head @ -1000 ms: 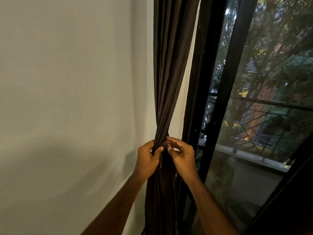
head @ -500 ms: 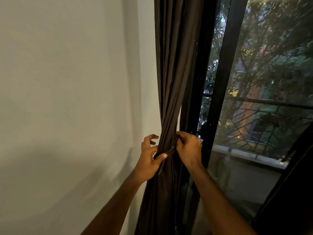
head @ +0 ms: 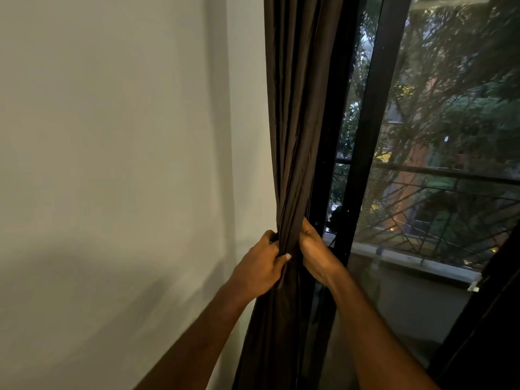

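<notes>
The brown curtain point(head: 295, 108) hangs between the wall point(head: 112, 136) and the window point(head: 365, 136). It runs straight up and down, bunched into one long rope of cloth. The left hand point(head: 257, 267) holds it from the wall side and the right hand point(head: 316, 253) from the window side, at the same height. Each grip is curled tight round the bunch. The curtain sits right between them, so both hands are just as near.

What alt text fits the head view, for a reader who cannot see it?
The left hand and the right hand grip a gathered dark curtain from either side. A pale wall lies to its left; a black-framed window to its right shows trees and a railing.
</notes>
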Available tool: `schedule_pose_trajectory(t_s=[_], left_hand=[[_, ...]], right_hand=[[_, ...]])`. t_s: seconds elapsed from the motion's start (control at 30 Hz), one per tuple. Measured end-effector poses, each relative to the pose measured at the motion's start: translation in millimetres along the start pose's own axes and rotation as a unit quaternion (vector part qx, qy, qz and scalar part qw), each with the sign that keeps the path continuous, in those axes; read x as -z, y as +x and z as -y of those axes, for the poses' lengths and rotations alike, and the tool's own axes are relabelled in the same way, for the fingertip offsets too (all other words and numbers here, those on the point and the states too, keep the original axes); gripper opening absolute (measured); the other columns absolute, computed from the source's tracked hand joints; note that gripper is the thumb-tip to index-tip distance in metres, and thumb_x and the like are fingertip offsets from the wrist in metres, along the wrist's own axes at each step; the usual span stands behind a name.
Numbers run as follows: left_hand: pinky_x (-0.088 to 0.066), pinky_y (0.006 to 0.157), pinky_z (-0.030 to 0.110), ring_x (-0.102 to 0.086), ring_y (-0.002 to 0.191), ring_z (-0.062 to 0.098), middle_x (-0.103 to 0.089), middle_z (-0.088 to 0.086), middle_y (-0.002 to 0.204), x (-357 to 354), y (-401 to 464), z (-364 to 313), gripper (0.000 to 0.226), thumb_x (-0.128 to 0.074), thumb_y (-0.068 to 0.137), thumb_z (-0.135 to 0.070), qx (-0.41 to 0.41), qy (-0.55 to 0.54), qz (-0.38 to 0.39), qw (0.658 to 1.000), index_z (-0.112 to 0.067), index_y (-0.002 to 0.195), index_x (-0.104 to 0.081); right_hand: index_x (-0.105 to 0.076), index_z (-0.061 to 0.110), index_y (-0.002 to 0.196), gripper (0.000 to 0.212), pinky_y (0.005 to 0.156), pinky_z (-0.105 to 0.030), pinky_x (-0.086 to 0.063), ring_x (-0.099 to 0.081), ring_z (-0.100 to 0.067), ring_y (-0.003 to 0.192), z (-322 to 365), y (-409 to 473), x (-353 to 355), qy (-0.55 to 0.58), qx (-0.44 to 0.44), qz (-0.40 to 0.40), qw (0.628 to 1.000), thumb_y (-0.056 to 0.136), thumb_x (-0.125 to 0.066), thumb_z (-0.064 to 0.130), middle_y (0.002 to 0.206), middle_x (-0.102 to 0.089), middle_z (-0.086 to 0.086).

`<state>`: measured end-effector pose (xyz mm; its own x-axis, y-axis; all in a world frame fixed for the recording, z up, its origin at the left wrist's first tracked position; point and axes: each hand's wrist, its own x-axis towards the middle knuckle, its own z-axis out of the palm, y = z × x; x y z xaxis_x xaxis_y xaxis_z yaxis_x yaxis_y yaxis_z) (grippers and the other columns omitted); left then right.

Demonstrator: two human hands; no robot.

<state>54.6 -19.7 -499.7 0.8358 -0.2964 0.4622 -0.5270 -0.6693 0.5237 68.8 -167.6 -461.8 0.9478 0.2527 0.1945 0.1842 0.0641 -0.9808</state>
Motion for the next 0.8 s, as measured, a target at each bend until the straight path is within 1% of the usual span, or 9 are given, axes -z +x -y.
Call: schedule_pose_trajectory(t_s=[0.07,0.13,0.2,0.3,0.4,0.5,0.6,0.7,0.8], left_hand=[[-0.055,0.089,0.037,-0.063,0.097,0.02,-0.05,0.003,0.121,-2.9,2.5,-4.9,0.034,-0.052,0.102,-0.03,0.002,0.027,-0.012,1.0,-0.01,0.127,-0.063],[-0.056,0.087,0.036,-0.064,0.095,0.02,-0.053,0.004,0.118,-5.8,4.2,-6.8,0.032,-0.051,0.103,-0.03,0.023,0.041,-0.04,0.998,-0.011,0.126,-0.064],[-0.055,0.087,0.034,-0.065,0.096,0.019,-0.059,0.004,0.113,-9.0,4.6,-6.8,0.029,-0.051,0.103,-0.028,0.06,0.024,-0.065,0.996,-0.013,0.123,-0.065],[-0.056,0.089,0.039,-0.068,0.094,0.016,-0.07,0.0,0.101,-14.5,5.9,-3.9,0.023,-0.051,0.103,-0.024,0.129,-0.11,-0.09,0.981,-0.014,0.117,-0.067],[-0.059,0.09,0.04,-0.071,0.092,0.014,-0.073,-0.001,0.097,-17.6,6.8,-6.7,0.024,-0.052,0.103,-0.02,0.194,-0.246,-0.094,0.945,-0.013,0.122,-0.067],[-0.056,0.094,0.032,-0.07,0.101,0.01,-0.073,-0.003,0.108,-18.6,4.5,-14.0,0.029,-0.052,0.103,-0.018,0.201,-0.261,-0.085,0.94,-0.015,0.129,-0.064],[-0.054,0.098,0.038,-0.068,0.105,0.011,-0.07,-0.004,0.113,-18.4,3.0,-14.6,0.028,-0.053,0.103,-0.021,0.185,-0.232,-0.085,0.951,-0.02,0.131,-0.057],[-0.06,0.083,0.037,-0.07,0.089,0.01,-0.065,0.003,0.104,-10.9,-1.5,-14.3,0.034,-0.063,0.098,-0.022,0.171,-0.292,-0.109,0.935,-0.018,0.121,-0.037],[-0.051,0.059,0.019,-0.066,0.075,0.006,-0.063,0.006,0.097,-0.4,-0.8,-26.5,0.044,-0.063,0.097,-0.033,0.213,-0.387,-0.112,0.89,-0.02,0.119,-0.027]], right_hand=[[-0.066,0.023,0.106,0.025,0.085,-0.039,-0.06,-0.07,-0.024,0.092,0.3,0.0,3.5,-0.104,0.044,-0.083,0.99,0.093,-0.055,0.006,0.093,-0.072,-0.006],[-0.06,0.016,0.088,0.007,0.071,-0.032,-0.057,-0.066,-0.019,0.075,-1.5,-6.4,6.6,-0.2,0.094,-0.238,0.946,0.088,-0.065,0.011,0.076,-0.066,-0.004],[-0.054,0.015,0.073,0.026,0.06,-0.025,-0.047,-0.058,-0.009,0.061,-8.2,-22.3,4.1,-0.214,0.115,-0.353,0.903,0.09,-0.071,0.023,0.066,-0.06,0.0],[-0.063,0.017,0.073,0.032,0.058,-0.028,-0.052,-0.065,-0.012,0.062,-26.3,-46.7,-13.4,-0.148,0.022,-0.277,0.949,0.098,-0.06,0.036,0.068,-0.066,-0.004],[-0.07,0.024,0.094,0.012,0.073,-0.035,-0.062,-0.072,-0.009,0.078,-47.5,-52.6,-26.1,-0.171,-0.041,-0.138,0.975,0.099,-0.059,0.026,0.085,-0.074,0.003],[-0.072,0.02,0.094,0.013,0.074,-0.034,-0.062,-0.072,-0.011,0.079,-51.1,-49.6,-30.1,-0.164,-0.008,-0.152,0.975,0.098,-0.06,0.016,0.083,-0.074,0.003],[-0.07,0.016,0.078,0.023,0.062,-0.035,-0.055,-0.066,-0.016,0.064,-44.3,-44.2,-26.0,-0.207,0.003,-0.158,0.966,0.098,-0.059,0.015,0.07,-0.068,-0.005],[-0.066,0.009,0.079,0.028,0.062,-0.037,-0.053,-0.063,-0.02,0.066,-28.0,-40.3,-20.2,-0.176,-0.017,-0.137,0.975,0.101,-0.053,0.019,0.073,-0.066,-0.01],[-0.064,0.009,0.089,0.025,0.071,-0.033,-0.054,-0.064,-0.016,0.075,-3.9,-39.5,-18.3,0.026,-0.046,-0.121,0.991,0.105,-0.046,0.017,0.078,-0.064,-0.007]])
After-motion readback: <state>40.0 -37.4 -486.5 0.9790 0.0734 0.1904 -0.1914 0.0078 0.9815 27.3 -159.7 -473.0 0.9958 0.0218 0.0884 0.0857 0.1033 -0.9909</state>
